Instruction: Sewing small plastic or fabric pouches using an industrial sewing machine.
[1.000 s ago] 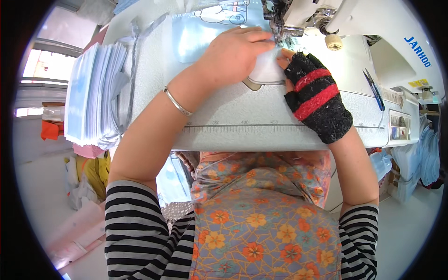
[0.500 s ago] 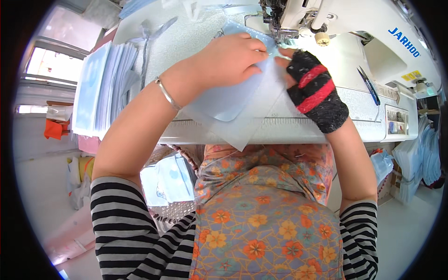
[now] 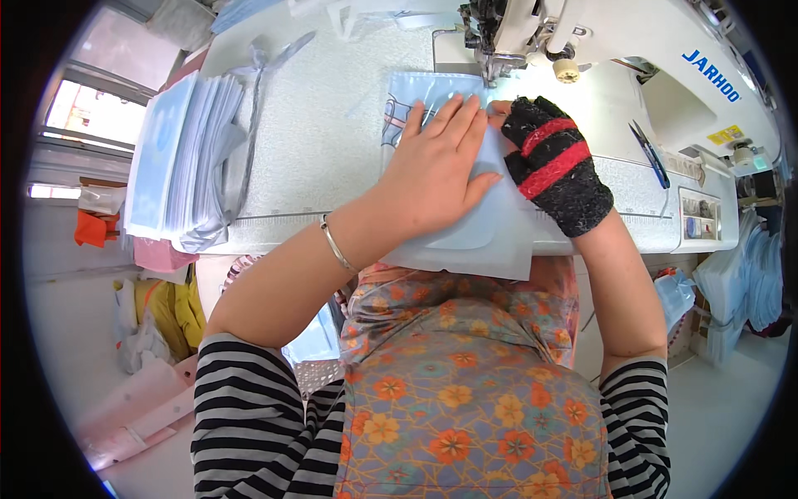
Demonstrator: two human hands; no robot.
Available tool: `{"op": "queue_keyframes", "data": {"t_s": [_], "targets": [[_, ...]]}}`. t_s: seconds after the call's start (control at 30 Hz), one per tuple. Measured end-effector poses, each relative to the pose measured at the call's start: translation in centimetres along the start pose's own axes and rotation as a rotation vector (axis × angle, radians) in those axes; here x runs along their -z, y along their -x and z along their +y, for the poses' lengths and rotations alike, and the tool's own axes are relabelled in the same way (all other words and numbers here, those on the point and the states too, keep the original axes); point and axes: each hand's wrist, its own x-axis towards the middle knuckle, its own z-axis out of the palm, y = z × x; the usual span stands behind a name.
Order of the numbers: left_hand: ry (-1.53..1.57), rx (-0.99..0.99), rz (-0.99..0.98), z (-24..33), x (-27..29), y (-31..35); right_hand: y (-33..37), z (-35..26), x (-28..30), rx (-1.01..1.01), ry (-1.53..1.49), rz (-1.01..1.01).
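Observation:
A light-blue, sheet-like piece (image 3: 474,237) with a printed design at its upper left lies on the sewing machine table, its lower edge hanging over the front. My bare left hand (image 3: 445,166) rests flat on it, fingers stretched out, a silver bangle at the wrist. At the piece's upper right edge is my right hand (image 3: 553,162), in a black fingerless glove with red stripes; its bare fingertips are pressed together at that edge. Just beyond the fingers stands the presser foot (image 3: 499,66) of the white sewing machine (image 3: 665,50); the far edge of the piece lies close to it.
A stack of light-blue pieces (image 3: 170,158) stands at the table's left, beside a grey tied strip (image 3: 256,108). Thread snips (image 3: 651,154) lie at right, above a small parts tray (image 3: 700,218). More blue bundles (image 3: 731,283) hang at far right.
The piece has turned straighter to the table edge and now lies flat. My left hand has moved from curled at its far edge to spread flat on it, further right and nearer.

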Motion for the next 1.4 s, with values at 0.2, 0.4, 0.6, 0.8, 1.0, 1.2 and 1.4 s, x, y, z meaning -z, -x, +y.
{"op": "queue_keyframes", "data": {"t_s": [0.2,0.4,0.6,0.8,1.0,1.2,1.4], "targets": [[0.054,-0.037,0.068,0.3,-0.1,-0.9,0.0,0.1,-0.1,0.002,0.062,0.006],[0.056,-0.042,0.104,-0.7,0.0,-1.4,0.3,0.0,-0.5,0.003,0.051,0.049],[0.127,-0.093,0.165,-2.3,-0.7,-2.5,0.2,0.0,-0.6,0.003,0.047,0.065],[0.186,-0.183,0.181,-4.8,-0.4,-3.5,0.1,-0.4,-0.3,0.013,0.058,0.025],[0.142,-0.315,0.142,-7.0,0.4,-4.1,-0.3,-1.2,-0.2,-0.051,0.044,0.015],[0.046,-0.287,0.141,-6.5,0.6,-3.9,-0.6,-1.4,-0.1,-0.027,0.016,0.018],[-0.007,-0.166,0.089,-4.3,1.0,-2.6,-0.5,-0.8,-0.1,-0.054,0.035,0.019]]}}
